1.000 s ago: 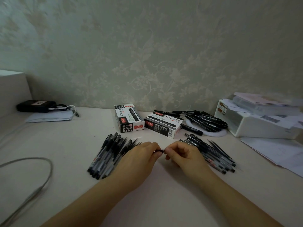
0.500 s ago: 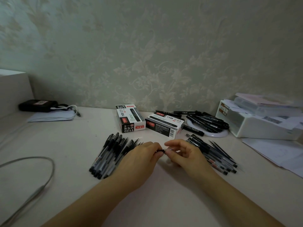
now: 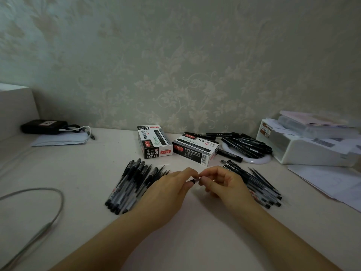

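My left hand [image 3: 166,194] and my right hand [image 3: 224,182] meet over the middle of the table, both pinching a small black pen [image 3: 194,180] between their fingertips. Only a short dark piece of it shows between the fingers. A row of black capped gel pens [image 3: 132,184] lies to the left of my left hand. Another heap of pens [image 3: 259,188] lies under and to the right of my right hand.
Two black-and-white pen boxes [image 3: 154,141] [image 3: 195,150] stand behind my hands. A white round dish [image 3: 261,160] holds several black markers [image 3: 246,143]. A white box with papers [image 3: 304,149] sits at right, a grey cable [image 3: 48,222] at left, a black pouch [image 3: 43,126] far left.
Both hands stay together on the pen; my right fingers have shifted slightly on it. Nothing else on the table has moved.
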A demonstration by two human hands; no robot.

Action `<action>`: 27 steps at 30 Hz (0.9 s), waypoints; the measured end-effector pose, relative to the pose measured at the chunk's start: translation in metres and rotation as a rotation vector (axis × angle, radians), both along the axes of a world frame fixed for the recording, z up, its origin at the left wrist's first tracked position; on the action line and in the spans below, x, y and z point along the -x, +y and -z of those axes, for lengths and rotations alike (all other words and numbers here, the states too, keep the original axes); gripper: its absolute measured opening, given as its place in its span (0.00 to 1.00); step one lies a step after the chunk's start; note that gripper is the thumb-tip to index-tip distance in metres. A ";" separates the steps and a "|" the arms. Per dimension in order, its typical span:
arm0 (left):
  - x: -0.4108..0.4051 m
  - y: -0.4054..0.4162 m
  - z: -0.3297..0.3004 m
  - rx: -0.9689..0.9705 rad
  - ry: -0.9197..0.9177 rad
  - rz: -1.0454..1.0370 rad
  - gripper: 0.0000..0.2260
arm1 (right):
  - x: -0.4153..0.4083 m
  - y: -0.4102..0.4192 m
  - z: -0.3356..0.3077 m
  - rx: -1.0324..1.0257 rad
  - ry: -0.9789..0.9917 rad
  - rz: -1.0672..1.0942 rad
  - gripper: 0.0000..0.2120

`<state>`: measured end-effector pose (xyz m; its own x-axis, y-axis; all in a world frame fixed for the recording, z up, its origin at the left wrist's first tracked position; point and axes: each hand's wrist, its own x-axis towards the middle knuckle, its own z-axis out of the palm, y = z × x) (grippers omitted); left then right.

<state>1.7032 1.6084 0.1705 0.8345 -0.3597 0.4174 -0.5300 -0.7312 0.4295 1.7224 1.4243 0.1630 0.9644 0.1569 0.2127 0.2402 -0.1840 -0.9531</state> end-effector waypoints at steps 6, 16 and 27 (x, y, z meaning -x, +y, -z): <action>0.002 0.001 -0.001 0.002 -0.006 -0.012 0.11 | -0.002 -0.003 0.004 0.009 -0.070 0.185 0.05; 0.000 0.002 0.000 0.012 0.010 -0.064 0.11 | -0.001 0.000 0.008 0.697 -0.422 0.144 0.07; 0.000 0.002 0.000 0.023 0.001 -0.035 0.10 | 0.003 0.005 0.004 0.402 -0.323 0.220 0.05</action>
<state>1.7028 1.6109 0.1705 0.8468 -0.3210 0.4242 -0.5041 -0.7391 0.4468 1.7191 1.4290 0.1591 0.8795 0.0888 0.4676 0.4229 -0.5966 -0.6821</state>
